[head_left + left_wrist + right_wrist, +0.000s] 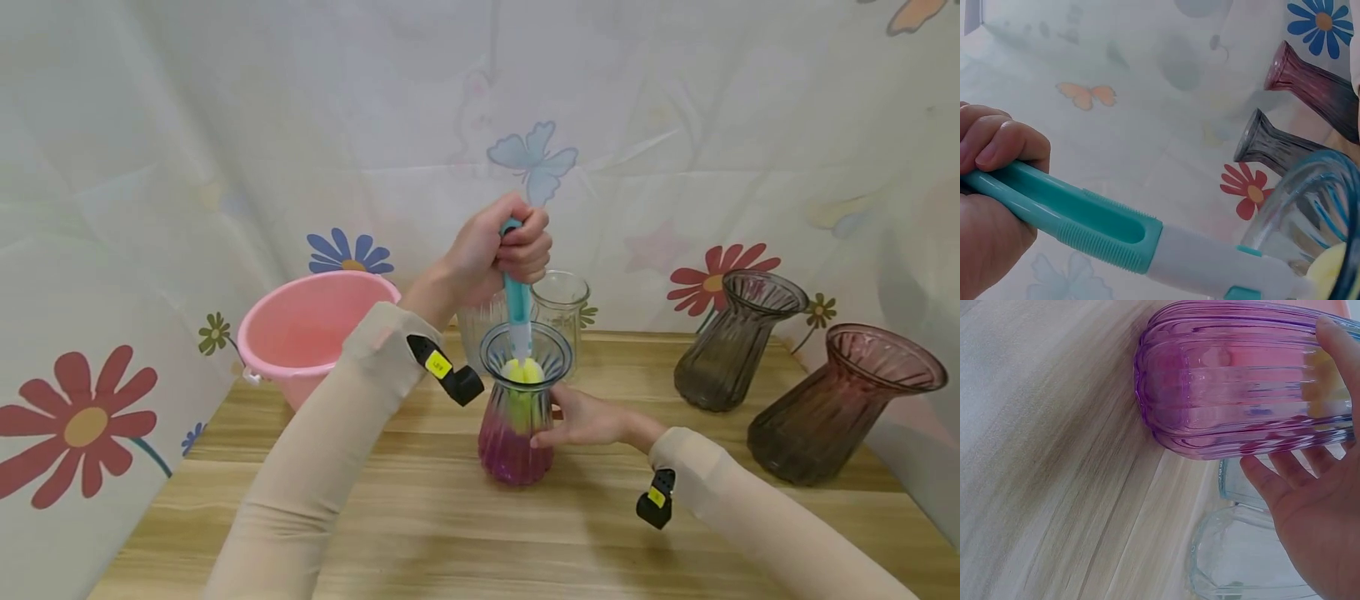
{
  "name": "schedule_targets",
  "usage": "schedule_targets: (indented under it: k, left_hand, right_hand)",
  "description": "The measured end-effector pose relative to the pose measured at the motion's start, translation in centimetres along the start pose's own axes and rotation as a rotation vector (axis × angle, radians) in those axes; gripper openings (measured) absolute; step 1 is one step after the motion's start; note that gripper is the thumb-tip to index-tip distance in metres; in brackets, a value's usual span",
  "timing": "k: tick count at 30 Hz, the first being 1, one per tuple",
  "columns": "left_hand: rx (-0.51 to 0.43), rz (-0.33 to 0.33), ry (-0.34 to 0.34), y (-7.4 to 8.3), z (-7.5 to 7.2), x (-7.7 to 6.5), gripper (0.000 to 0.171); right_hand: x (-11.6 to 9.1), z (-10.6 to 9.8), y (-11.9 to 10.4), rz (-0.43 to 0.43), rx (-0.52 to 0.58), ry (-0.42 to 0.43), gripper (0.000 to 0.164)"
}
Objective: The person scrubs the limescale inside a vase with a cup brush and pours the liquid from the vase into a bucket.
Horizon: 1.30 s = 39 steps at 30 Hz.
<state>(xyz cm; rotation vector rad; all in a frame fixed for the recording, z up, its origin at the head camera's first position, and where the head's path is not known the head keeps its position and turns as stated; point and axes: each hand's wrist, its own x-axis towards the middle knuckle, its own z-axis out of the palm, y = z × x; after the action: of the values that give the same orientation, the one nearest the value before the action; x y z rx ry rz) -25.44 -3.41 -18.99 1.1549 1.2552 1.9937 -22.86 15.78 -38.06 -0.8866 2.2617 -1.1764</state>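
Note:
My left hand (pixel 504 242) grips the teal handle of a sponge bottle brush (pixel 517 300), fist wrapped round it above the vase. The brush points down, and its yellow sponge head (pixel 522 372) is inside a ribbed glass vase (pixel 513 460), blue at the rim and purple at the base. My right hand (pixel 588 418) holds this vase round its side, thumb in front. In the right wrist view the thumb and fingers of my right hand (pixel 1322 512) lie on either side of the purple vase glass (pixel 1229 381). The left wrist view shows the brush's white neck (pixel 1204 259) reaching the vase mouth.
Clear glass vases (pixel 566 292) stand right behind the vase in hand. A pink bucket (pixel 315 375) is at the left. To the right stand a grey vase (pixel 720 358) and a reddish-brown vase (pixel 813 417) on the wooden table (pixel 450 542). A patterned sheet (pixel 375 108) hangs behind.

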Motion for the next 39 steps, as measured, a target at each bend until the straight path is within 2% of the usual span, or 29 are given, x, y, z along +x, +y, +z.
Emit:
schedule_targets:
  k: [4, 11, 16, 19, 22, 26, 31, 37, 39]
  left_hand:
    - [-0.013, -0.014, -0.003, -1.3, -0.6, -0.5, 0.037]
    - [0.029, -0.108, 0.012, -5.4, -1.6, -1.7, 0.037]
    - [0.115, -0.179, -0.015, -6.9, -1.8, -2.1, 0.036]
    - [0.177, -0.177, -0.037, -7.0, -1.8, -2.2, 0.035]
    - [0.190, -0.181, -0.054, -7.1, -1.7, -2.2, 0.034]
    - [0.151, -0.175, -0.057, -7.1, -1.6, -2.1, 0.036]
    - [0.086, -0.163, -0.015, -7.0, -1.5, -2.3, 0.039]
    - [0.085, -0.129, 0.015, -5.3, -0.9, -1.6, 0.040]
    - [0.095, -0.106, 0.024, -4.4, -0.6, -1.2, 0.039]
  right_hand:
    - [0.0, 0.1, 0.2, -0.008, -0.013, 0.021, 0.081]
    - [0.2, 0.2, 0.6, -0.015, -0.003, 0.045, 0.072]
    - [0.2, 0.3, 0.5, -0.016, -0.007, 0.065, 0.068]
    - [0.1, 0.3, 0.6, -0.037, -0.004, 0.048, 0.071]
    - [0.0, 0.1, 0.6, -0.059, 0.011, 0.014, 0.073]
    - [-0.2, -0.3, 0.5, -0.073, 0.013, -0.005, 0.069]
    - [-0.2, -0.2, 0.8, -0.093, -0.016, 0.022, 0.067]
    - [-0.3, 0.1, 1.3, -0.155, -0.080, 0.077, 0.063]
    - [-0.2, 0.2, 1.3, -0.135, -0.068, 0.079, 0.063]
